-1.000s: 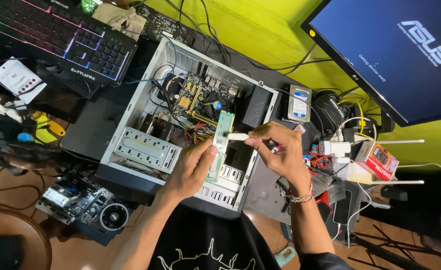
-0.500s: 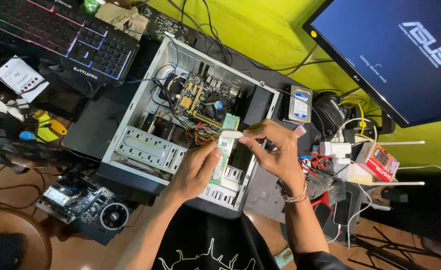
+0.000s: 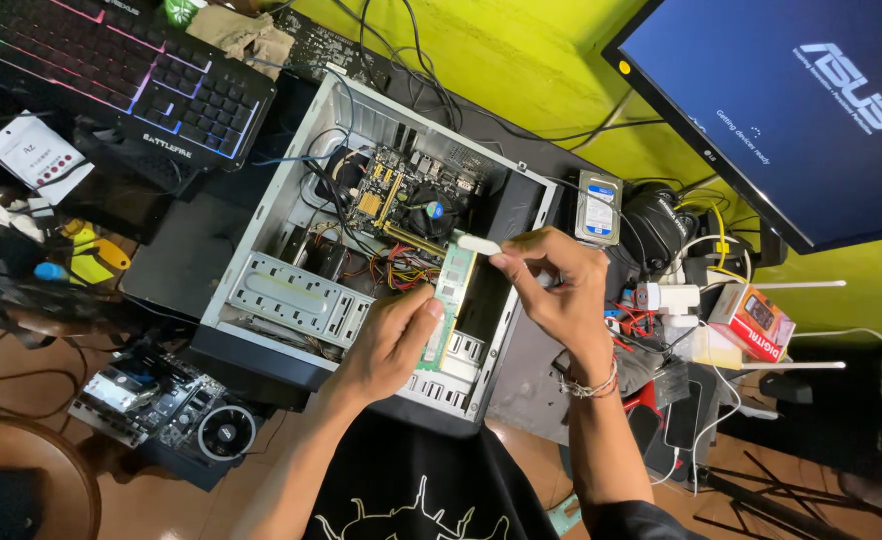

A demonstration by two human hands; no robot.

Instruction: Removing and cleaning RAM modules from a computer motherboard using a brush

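Observation:
My left hand [image 3: 386, 345] holds a green memory stick [image 3: 449, 300] upright by its lower end, above an open grey computer case [image 3: 261, 215] that lies on its side. My right hand [image 3: 559, 290] pinches a small white eraser-like block [image 3: 478, 244] against the top end of the stick. Inside the case a motherboard [image 3: 401, 195] with a round fan and bundled coloured wires shows behind the stick.
A backlit keyboard [image 3: 131, 75] lies at upper left, a lit monitor [image 3: 791, 110] at upper right. A bare hard drive [image 3: 599, 207] rests beside the case. A graphics card [image 3: 166, 415] lies at lower left; cables, adapters and a small red box [image 3: 751, 320] crowd the right.
My right hand has moved left with the white block, from beside the stick onto its top end. My left hand keeps the stick steady in about the same place.

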